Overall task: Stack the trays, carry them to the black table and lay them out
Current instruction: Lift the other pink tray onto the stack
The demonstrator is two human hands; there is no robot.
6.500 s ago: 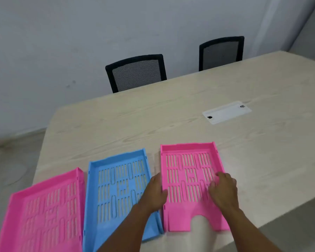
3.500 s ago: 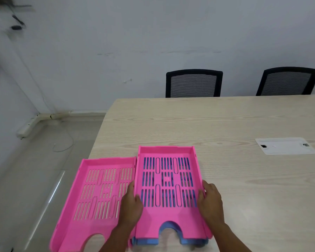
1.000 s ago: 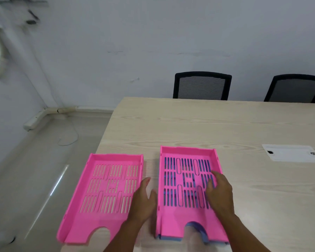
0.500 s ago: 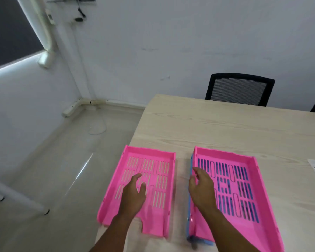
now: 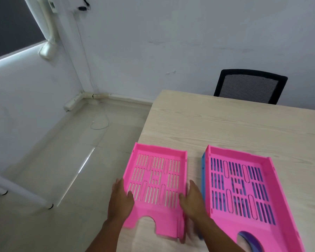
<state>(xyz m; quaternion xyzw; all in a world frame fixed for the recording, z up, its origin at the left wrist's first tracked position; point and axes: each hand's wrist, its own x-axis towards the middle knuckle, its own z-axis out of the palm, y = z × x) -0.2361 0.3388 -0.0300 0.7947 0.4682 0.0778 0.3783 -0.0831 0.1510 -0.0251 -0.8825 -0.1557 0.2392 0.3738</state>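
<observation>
Head view looks down on a pale wooden tabletop [image 5: 225, 124] with the person's two bare hands at the sides of a lone pink tray [image 5: 157, 180] near its left corner. Left hand [image 5: 121, 199] lies along the tray's outer wall, thumb hooked over the rim onto the slotted floor; right hand [image 5: 193, 199] presses the opposite wall from the gap between the trays. Neither set of fingers is closed round anything: both hands are spread and cupped against the walls, so the tray is clamped between them rather than held in a fist. Whether it has left the wood I cannot tell; the near end looks blurred.

Just to the right, apart from it, sits a second pink tray [image 5: 244, 186] nested in a blue tray [image 5: 203, 171], whose edge shows along the left side and through the slots. That pair seems to be the started stack, and gripping both long walls would keep the lone tray level for setting on top. No black table is in sight, so carrying and laying out remain.
</observation>
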